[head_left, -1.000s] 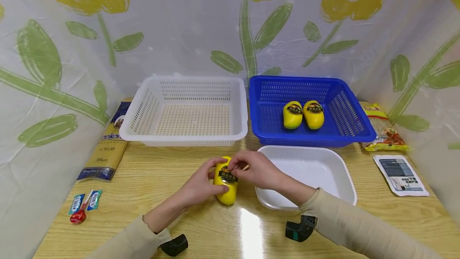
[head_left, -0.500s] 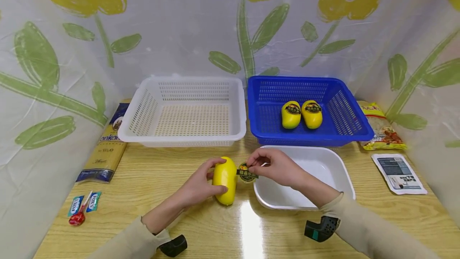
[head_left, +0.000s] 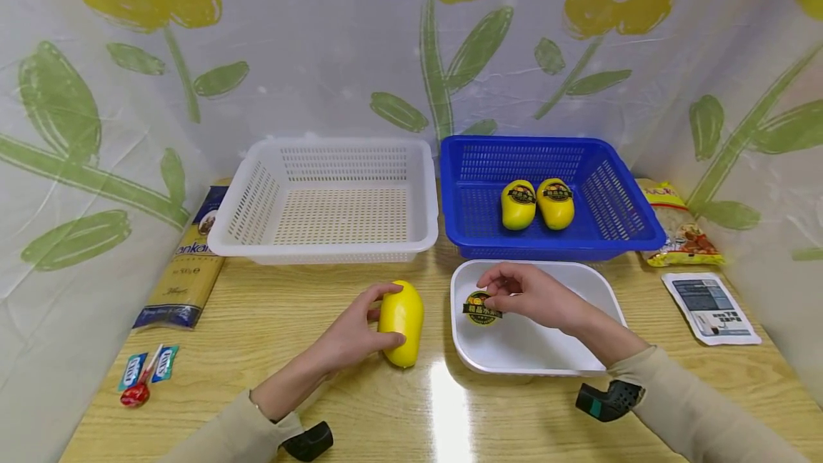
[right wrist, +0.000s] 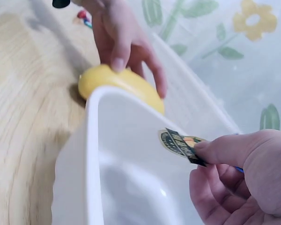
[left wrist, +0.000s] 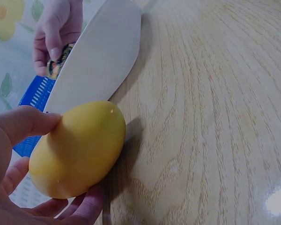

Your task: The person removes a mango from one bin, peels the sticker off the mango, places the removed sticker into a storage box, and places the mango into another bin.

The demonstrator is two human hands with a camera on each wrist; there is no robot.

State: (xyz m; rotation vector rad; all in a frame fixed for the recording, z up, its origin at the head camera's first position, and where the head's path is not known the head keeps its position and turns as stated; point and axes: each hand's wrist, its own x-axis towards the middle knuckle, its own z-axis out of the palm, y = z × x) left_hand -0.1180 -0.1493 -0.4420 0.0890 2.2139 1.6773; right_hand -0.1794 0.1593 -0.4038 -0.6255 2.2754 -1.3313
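My left hand [head_left: 356,331] grips a plain yellow mango [head_left: 403,324] on the wooden table, thumb and fingers around its sides. In the left wrist view the smooth skin of that mango [left wrist: 79,149] bears no label. Between thumb and finger, my right hand [head_left: 534,296] pinches a black and gold sticker [head_left: 480,308] by its edge. The sticker hangs over the left part of a white tray [head_left: 546,349]. From the right wrist view, the sticker [right wrist: 178,144] looks flat and is held above the tray's inside.
Behind stand a white basket [head_left: 321,249] and a blue basket [head_left: 469,231] with two labelled mangoes [head_left: 518,213]. A pasta pack [head_left: 183,263], a lollipop [head_left: 136,393] and small sachets lie left. A yellow food bag [head_left: 681,227] and a white pouch [head_left: 710,309] lie right.
The sticker has come off the mango and moved right with my right hand, over the white tray. My left hand has stayed on the mango.
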